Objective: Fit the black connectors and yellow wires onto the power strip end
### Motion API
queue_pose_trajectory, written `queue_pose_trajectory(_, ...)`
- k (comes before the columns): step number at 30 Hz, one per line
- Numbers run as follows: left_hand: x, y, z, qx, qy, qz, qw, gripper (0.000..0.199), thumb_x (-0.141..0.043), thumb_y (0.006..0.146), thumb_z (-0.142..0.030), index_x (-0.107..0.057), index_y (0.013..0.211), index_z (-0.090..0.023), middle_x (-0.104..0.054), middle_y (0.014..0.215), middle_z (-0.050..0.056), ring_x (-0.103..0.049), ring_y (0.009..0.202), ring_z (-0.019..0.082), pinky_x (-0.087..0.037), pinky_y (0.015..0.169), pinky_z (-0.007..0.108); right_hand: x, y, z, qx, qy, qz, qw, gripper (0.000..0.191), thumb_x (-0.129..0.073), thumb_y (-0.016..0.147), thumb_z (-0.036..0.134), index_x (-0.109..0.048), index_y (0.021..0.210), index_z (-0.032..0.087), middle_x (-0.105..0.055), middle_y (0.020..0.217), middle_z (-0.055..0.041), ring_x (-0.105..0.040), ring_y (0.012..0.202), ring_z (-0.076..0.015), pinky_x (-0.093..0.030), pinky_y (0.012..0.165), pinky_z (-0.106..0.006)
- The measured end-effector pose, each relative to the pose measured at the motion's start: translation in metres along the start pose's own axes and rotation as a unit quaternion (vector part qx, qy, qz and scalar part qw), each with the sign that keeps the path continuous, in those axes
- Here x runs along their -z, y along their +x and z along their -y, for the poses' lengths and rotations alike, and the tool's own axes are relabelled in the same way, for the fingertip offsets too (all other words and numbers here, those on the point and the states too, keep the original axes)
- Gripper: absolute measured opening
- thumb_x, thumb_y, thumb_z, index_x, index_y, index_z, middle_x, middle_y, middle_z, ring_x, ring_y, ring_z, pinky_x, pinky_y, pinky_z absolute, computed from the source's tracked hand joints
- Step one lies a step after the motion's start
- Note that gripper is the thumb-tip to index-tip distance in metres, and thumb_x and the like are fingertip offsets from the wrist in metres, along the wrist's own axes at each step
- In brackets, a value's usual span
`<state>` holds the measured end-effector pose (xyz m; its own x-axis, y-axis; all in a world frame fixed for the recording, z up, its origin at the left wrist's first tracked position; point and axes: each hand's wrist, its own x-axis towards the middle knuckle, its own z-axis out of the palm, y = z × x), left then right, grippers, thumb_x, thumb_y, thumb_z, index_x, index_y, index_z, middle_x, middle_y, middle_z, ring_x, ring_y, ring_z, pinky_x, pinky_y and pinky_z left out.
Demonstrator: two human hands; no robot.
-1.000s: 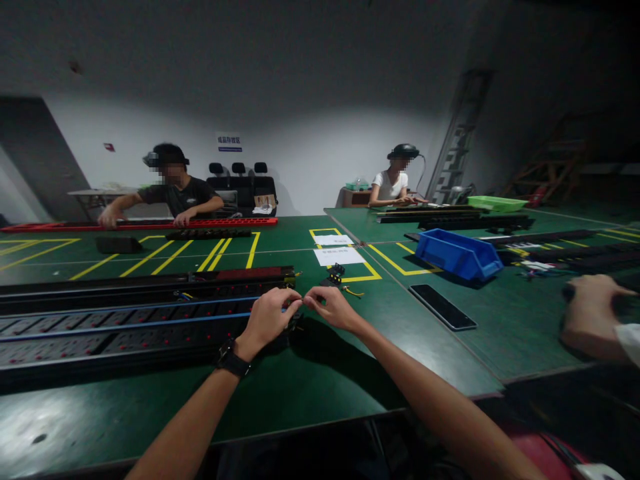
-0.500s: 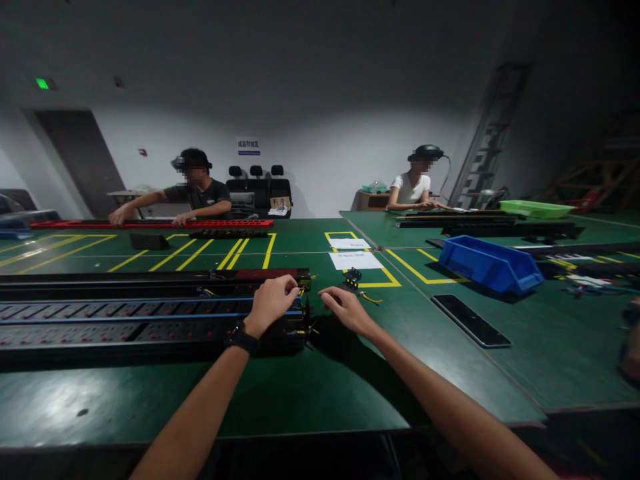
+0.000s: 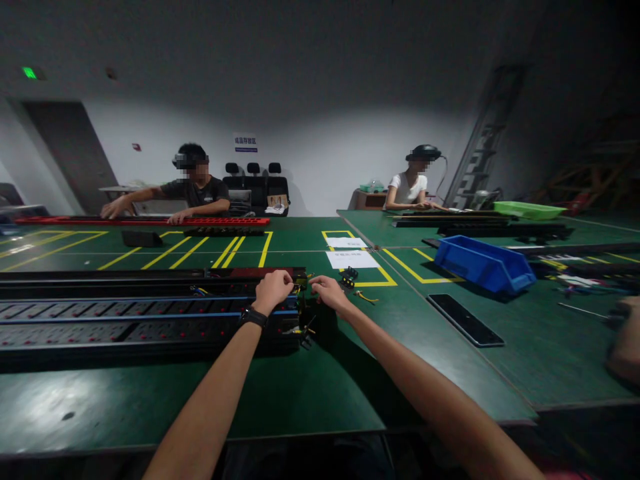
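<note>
Long black strips (image 3: 165, 331) lie side by side across the left of the table, with blue lines and rows of red dots. Over their right end, my left hand (image 3: 273, 291), wearing a black watch (image 3: 254, 316), has its fingers pinched together beside thin yellow wires (image 3: 299, 289). Facing it just past the strip ends is my right hand (image 3: 330, 294), its thumb and forefinger drawn together. What either hand pinches is too small to make out. More loose wires and small black end parts (image 3: 306, 333) stick out nearer me.
Beyond my right hand lie small black parts (image 3: 349, 276), a short yellow wire (image 3: 367, 297) and paper sheets (image 3: 353, 260). A phone (image 3: 465, 320) and a blue bin (image 3: 483, 263) sit to the right. Two people work across the table; another person's hand (image 3: 625, 340) shows at the right edge.
My right hand has moved slightly left and up, closer to the strip ends. My left hand stays at the wires. The view has turned a little right, and a thin rod shows at the far right.
</note>
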<state>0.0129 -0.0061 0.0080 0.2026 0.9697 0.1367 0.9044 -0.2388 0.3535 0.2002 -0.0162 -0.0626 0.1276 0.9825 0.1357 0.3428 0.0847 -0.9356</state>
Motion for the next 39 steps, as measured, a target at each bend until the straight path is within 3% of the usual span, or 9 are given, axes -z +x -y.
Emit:
queue_pose_trajectory(5,0.000,-0.004,0.001,0.007,-0.004,-0.016,1.000,0.023,-0.062,0.084,-0.038,-0.076,0.100,-0.031,-0.077,0.105,0.005,-0.071,0.100,0.026,-0.053,0.084,0.033,-0.011,0.007,-0.008,0.083,0.005,0.017,0.996,0.032,-0.049,0.087,0.022,-0.074,0.107,0.019,-0.070,0.084,-0.0029,-0.060,0.061,-0.0134,-0.049,0.058,-0.024)
queue_pose_trajectory(9,-0.001,-0.005,0.001,0.005,0.000,-0.017,1.000,0.023,-0.062,0.084,-0.038,-0.077,0.101,-0.031,-0.077,0.105,0.005,-0.071,0.100,0.025,-0.053,0.085,0.031,-0.015,0.003,-0.014,0.148,-0.040,0.035,0.988,0.035,-0.047,0.089,0.023,-0.074,0.112,0.020,-0.074,0.101,-0.0050,-0.066,0.087,-0.0193,-0.054,0.080,-0.031)
queue_pose_trajectory(14,-0.004,-0.004,0.001,-0.003,0.015,-0.028,0.999,0.024,-0.061,0.084,-0.037,-0.077,0.100,-0.031,-0.078,0.104,0.006,-0.071,0.099,0.026,-0.053,0.085,0.032,-0.017,-0.001,-0.012,0.154,-0.069,0.031,0.985,0.035,-0.046,0.092,0.021,-0.075,0.112,0.021,-0.074,0.115,-0.0061,-0.066,0.106,-0.0226,-0.049,0.099,-0.036)
queue_pose_trajectory(22,-0.007,-0.005,0.001,-0.037,0.062,-0.042,0.997,0.024,-0.059,0.087,-0.034,-0.079,0.100,-0.029,-0.078,0.102,0.010,-0.072,0.099,0.029,-0.055,0.087,0.038,-0.018,-0.005,-0.006,0.143,-0.092,0.024,0.985,0.038,-0.043,0.091,0.016,-0.075,0.111,0.023,-0.075,0.110,-0.0037,-0.067,0.097,-0.0210,-0.050,0.096,-0.035)
queue_pose_trajectory(28,-0.007,-0.004,0.000,-0.040,0.049,-0.018,0.998,0.026,-0.058,0.087,-0.033,-0.080,0.100,-0.029,-0.078,0.103,0.010,-0.072,0.100,0.028,-0.055,0.089,0.035,-0.015,-0.007,-0.004,0.133,-0.096,0.030,0.986,0.040,-0.042,0.089,0.014,-0.075,0.110,0.023,-0.075,0.102,-0.0025,-0.065,0.090,-0.0199,-0.050,0.094,-0.033)
queue_pose_trajectory(39,-0.012,-0.007,0.001,-0.047,0.069,-0.040,0.996,0.028,-0.054,0.089,-0.032,-0.080,0.099,-0.027,-0.078,0.101,0.012,-0.073,0.097,0.030,-0.055,0.086,0.037,-0.017,-0.008,-0.006,0.133,-0.111,0.025,0.984,0.043,-0.042,0.086,0.013,-0.074,0.113,0.021,-0.073,0.094,-0.0032,-0.065,0.086,-0.0192,-0.050,0.089,-0.031)
